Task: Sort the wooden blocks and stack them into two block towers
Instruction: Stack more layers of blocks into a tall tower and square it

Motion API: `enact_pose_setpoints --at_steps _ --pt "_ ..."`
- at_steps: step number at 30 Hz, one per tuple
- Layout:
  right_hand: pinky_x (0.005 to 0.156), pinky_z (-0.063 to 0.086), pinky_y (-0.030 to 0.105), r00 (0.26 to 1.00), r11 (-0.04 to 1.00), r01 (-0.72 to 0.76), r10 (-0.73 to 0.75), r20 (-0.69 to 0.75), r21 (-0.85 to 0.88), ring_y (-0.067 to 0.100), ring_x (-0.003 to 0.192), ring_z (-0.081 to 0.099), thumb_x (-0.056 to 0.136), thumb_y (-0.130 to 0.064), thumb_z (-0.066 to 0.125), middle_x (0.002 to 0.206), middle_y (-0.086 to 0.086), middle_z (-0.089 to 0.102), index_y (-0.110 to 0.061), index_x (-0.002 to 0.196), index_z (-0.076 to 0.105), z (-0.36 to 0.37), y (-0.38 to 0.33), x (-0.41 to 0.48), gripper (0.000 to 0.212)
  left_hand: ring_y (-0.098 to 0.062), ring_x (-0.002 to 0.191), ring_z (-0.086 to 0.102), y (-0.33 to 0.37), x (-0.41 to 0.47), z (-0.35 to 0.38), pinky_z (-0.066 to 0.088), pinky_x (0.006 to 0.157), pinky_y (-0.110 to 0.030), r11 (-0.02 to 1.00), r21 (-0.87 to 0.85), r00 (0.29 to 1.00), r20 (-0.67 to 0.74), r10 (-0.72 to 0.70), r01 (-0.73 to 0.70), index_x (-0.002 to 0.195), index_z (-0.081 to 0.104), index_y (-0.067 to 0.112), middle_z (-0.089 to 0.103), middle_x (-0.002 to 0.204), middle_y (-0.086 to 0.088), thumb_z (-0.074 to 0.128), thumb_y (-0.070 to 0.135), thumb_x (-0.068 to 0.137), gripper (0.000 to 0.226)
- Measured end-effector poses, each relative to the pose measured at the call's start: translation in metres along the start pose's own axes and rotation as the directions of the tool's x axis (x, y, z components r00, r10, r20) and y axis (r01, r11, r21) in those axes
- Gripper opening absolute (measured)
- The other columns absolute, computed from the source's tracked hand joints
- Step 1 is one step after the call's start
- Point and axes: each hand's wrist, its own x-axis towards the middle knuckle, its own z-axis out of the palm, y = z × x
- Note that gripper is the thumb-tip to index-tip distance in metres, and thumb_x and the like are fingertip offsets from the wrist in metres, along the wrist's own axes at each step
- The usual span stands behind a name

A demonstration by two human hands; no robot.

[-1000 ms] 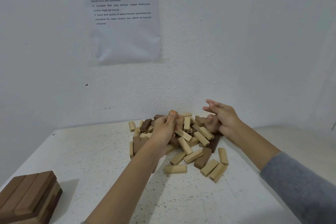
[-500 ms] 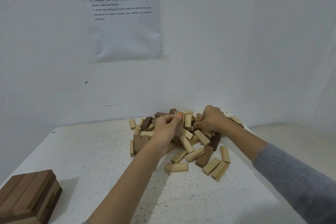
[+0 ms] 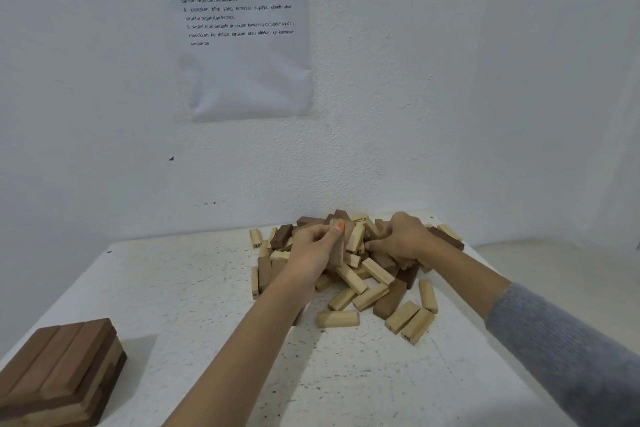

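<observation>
Presently, both hands are in the pile of wooden blocks (image 3: 350, 278), which lies at the far middle of the white speckled table (image 3: 180, 288), close against the wall.

Left hand (image 3: 311, 251): fingers and thumb wrapped round a brown block (image 3: 336, 253), held roughly upright at the near left side of the pile. An orange-painted thumbnail shows near the block's top end.

Right hand (image 3: 407, 239): knuckles up, fingers curled down into the right side of the pile. View is poor here; it may be clasping one or more blocks, but I cannot tell which, or whether any is truly held. Grey sleeve (image 3: 571, 357) covers that forearm.

Pile: light and dark blocks mixed, lying criss-cross. Strays on the near side: one light block (image 3: 337, 318) lying alone, and a pair of light blocks (image 3: 410, 322) side by side, touching.

Block tower (image 3: 62, 367): near left corner of the table, well apart from the pile. Top layer is brown blocks laid side by side; light and dark layers beneath.

A printed sheet (image 3: 242, 73) hangs on the wall above.
</observation>
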Motion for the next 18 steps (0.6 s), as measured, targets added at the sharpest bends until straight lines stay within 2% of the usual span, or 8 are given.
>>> enact_pose_setpoints --at_steps 6,9,12,13,15,17,18 --pt "0.056 0.035 0.026 0.999 0.999 -0.041 0.041 0.018 0.013 0.019 0.072 0.050 0.082 -0.029 0.075 0.067 0.003 0.049 -0.010 0.069 0.052 0.000 -0.002 -0.001 0.034 -0.015 0.090 0.056 -0.003 -0.003 -0.002 0.047 0.091 -0.036 1.000 0.011 1.000 0.009 0.009 -0.009 0.081 0.068 0.011 0.063 0.088 0.000 0.053 0.029 0.097 0.029" --pt "0.058 0.040 0.026 0.997 0.994 -0.070 0.071 -0.009 0.084 0.018 0.072 0.052 0.079 -0.028 0.075 0.070 0.004 0.051 -0.008 0.073 0.054 0.002 0.000 -0.002 0.029 -0.015 0.089 0.057 -0.002 -0.005 -0.002 0.047 0.091 -0.036 1.000 0.006 1.000 0.017 0.004 -0.005 0.084 0.069 0.011 0.064 0.088 -0.001 0.053 0.029 0.097 0.028" --pt "0.059 0.050 0.026 0.992 0.954 -0.077 0.103 -0.075 0.288 0.015 0.064 0.061 0.078 -0.027 0.076 0.068 0.010 0.063 0.000 0.077 0.067 0.003 0.002 -0.005 0.029 -0.017 0.087 0.059 -0.001 -0.007 -0.004 0.049 0.092 -0.037 1.000 0.010 0.999 0.033 0.012 -0.012 0.086 0.069 0.011 0.065 0.088 -0.004 0.052 0.028 0.098 0.027" --pt "0.049 0.048 0.022 0.991 0.921 -0.067 0.105 -0.079 0.383 0.011 0.053 0.059 0.079 -0.026 0.078 0.062 0.009 0.063 0.001 0.081 0.069 0.002 0.001 -0.010 0.028 -0.017 0.089 0.060 -0.001 -0.008 -0.005 0.049 0.092 -0.037 1.000 0.010 0.999 0.034 0.010 -0.010 0.089 0.070 0.011 0.066 0.090 -0.005 0.052 0.028 0.098 0.026" --pt "0.032 0.031 0.016 0.992 0.839 -0.044 0.101 -0.076 0.542 0.006 0.029 0.039 0.082 -0.021 0.077 0.044 0.001 0.053 0.003 0.092 0.069 -0.003 -0.002 -0.020 0.027 -0.019 0.094 0.062 -0.001 -0.010 -0.007 0.049 0.093 -0.037 1.000 0.004 1.000 0.031 -0.003 0.002 0.099 0.070 0.010 0.068 0.097 -0.005 0.053 0.029 0.097 0.025" --pt "0.031 0.025 0.014 0.995 0.765 -0.008 0.072 -0.074 0.644 0.006 0.026 0.030 0.082 -0.022 0.077 0.039 -0.004 0.049 -0.001 0.100 0.067 -0.010 -0.008 -0.030 0.030 -0.019 0.101 0.064 -0.002 -0.013 -0.010 0.052 0.092 -0.036 1.000 0.015 0.999 0.034 0.001 -0.002 0.106 0.070 0.011 0.070 0.105 -0.003 0.054 0.030 0.097 0.026" --pt "0.032 0.025 0.014 0.997 0.744 0.015 0.040 -0.067 0.668 0.006 0.027 0.030 0.082 -0.025 0.078 0.041 -0.004 0.049 -0.005 0.103 0.067 -0.013 -0.012 -0.037 0.030 -0.018 0.101 0.064 -0.003 -0.015 -0.011 0.053 0.087 -0.032 1.000 0.015 0.999 0.041 0.006 -0.007 0.108 0.070 0.012 0.070 0.106 -0.003 0.055 0.030 0.097 0.026"
